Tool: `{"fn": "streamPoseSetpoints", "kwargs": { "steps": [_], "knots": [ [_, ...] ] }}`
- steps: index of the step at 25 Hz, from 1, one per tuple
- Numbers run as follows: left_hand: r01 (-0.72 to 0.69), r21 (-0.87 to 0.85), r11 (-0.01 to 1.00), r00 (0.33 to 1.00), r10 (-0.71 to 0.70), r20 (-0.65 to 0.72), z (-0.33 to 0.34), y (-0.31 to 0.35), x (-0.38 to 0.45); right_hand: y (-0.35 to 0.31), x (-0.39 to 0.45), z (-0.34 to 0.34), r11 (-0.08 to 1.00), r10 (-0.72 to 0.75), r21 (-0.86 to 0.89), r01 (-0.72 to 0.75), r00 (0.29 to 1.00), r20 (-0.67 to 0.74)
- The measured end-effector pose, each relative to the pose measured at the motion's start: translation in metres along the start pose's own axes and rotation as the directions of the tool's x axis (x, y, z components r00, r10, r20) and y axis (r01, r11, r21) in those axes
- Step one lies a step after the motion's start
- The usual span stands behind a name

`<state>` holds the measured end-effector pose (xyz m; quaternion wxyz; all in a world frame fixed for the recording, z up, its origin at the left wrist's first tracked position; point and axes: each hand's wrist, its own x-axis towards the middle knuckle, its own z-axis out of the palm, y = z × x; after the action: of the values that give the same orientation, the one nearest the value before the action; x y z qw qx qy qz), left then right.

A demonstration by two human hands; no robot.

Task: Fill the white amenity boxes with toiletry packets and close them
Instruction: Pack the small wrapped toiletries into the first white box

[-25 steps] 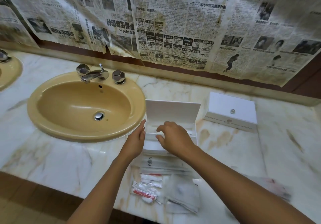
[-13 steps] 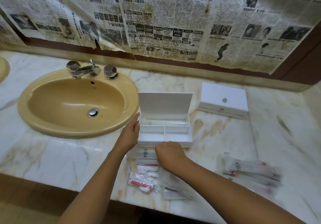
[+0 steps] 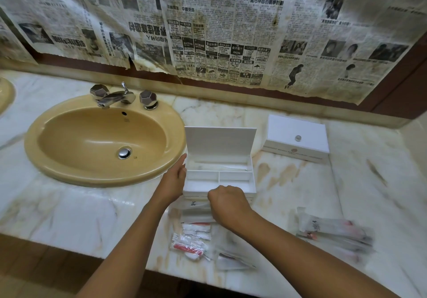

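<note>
A: Head view: what's around the open box?

B: Basin beside its left, closed box right, packets just in front. Lid upright at the back, long axis left-right.

A: Hands?

B: Left hand flat against its left wall, fingers straight. Right hand curled over packets; grip unclear

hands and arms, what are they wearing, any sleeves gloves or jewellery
Both are bare. The left hand and right hand wear no gloves, and no rings show on the parts in view. Both forearms are uncovered up to the picture's lower edge, with no sleeves, watches or bracelets visible.
</note>
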<state>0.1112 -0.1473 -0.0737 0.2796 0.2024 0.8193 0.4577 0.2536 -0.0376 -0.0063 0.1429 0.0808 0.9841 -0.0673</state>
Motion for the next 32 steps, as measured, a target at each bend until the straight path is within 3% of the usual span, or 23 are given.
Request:
{"fn": "streamPoseSetpoints", "kwargs": {
  "steps": [7,10,14,20,25,32],
  "knots": [
    [-0.036,0.1,0.994,0.999,0.039,-0.026,-0.004,0.008,-0.004,0.006,0.001,-0.038,1.0,0.008,-0.018,-0.011,0.993,-0.116],
    [-0.051,0.082,0.995,0.998,0.054,-0.024,-0.004,0.009,-0.005,0.013,0.005,-0.056,0.998,0.023,-0.05,-0.033,0.983,-0.181],
    [0.049,-0.063,0.997,0.998,-0.046,0.045,-0.004,0.01,-0.008,0.03,0.019,-0.07,0.994,0.069,-0.066,-0.088,0.967,-0.246],
    [0.056,-0.016,0.998,0.998,-0.056,0.026,-0.005,0.004,-0.005,0.044,0.049,-0.051,0.993,0.111,0.002,-0.117,0.94,-0.324],
    [0.067,0.038,0.997,0.997,-0.065,-0.05,0.0,0.003,-0.003,0.044,0.068,-0.036,0.994,0.113,0.021,-0.111,0.963,-0.244],
    [-0.021,0.021,1.0,0.999,0.021,-0.041,0.003,0.002,-0.004,0.051,0.092,-0.019,0.935,0.277,0.213,-0.282,0.959,0.056]
  ]
}}
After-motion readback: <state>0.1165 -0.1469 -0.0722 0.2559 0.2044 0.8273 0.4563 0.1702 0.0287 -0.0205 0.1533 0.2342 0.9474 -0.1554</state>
